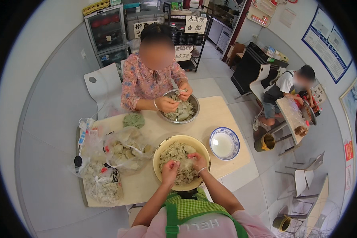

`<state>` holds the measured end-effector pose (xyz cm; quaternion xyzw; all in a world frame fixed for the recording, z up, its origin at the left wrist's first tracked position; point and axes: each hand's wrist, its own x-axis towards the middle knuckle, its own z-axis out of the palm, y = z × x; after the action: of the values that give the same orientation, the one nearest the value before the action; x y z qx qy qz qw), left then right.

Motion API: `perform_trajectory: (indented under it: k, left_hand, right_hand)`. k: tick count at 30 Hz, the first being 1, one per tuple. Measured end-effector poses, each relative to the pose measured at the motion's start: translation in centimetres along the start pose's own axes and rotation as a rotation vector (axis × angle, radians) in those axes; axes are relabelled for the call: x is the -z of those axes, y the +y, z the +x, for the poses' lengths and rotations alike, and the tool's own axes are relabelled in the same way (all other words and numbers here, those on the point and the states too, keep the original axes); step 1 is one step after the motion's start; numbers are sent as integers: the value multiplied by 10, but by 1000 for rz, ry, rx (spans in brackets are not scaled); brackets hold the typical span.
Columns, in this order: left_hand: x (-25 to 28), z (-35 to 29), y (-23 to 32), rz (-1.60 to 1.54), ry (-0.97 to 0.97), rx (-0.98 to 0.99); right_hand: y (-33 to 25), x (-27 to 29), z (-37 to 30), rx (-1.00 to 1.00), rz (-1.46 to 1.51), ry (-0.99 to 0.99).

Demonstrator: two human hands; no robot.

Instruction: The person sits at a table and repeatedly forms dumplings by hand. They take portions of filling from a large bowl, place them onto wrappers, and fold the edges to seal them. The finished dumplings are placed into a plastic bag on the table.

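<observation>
My left hand [170, 173] and my right hand [198, 162] are over a cream enamel basin [158, 152] with a chipped dark rim. Pale grey-green torn pieces of food [180, 152] fill much of it; their exact kind is unclear. Fingertips on both hands are pinched together, the left near the middle and the right near the right side. Whatever is between them is too small to make out. Across the table, a co-worker [151, 75] in a floral top holds a small pale piece above a steel bowl [196, 104] of similar pieces.
A blue-and-white bowl [237, 143] of cloudy liquid stands to my right. On the left lie clear plastic bags [125, 148] of pale food and a green bundle [134, 120]. Another person [287, 89] works at a far-right table, near a bin [264, 142].
</observation>
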<state>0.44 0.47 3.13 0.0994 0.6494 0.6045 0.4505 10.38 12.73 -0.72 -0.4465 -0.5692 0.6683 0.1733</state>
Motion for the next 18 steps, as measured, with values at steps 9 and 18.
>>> perform_trajectory:
  k: [9,18]
  left_hand:
    - [10,28,-43,178,59,-346]
    - [13,17,-19,-168,-111,94]
  right_hand:
    - [-30,-8,-21,65,-81,-398]
    - [-29,-11,-24,252,67,-413]
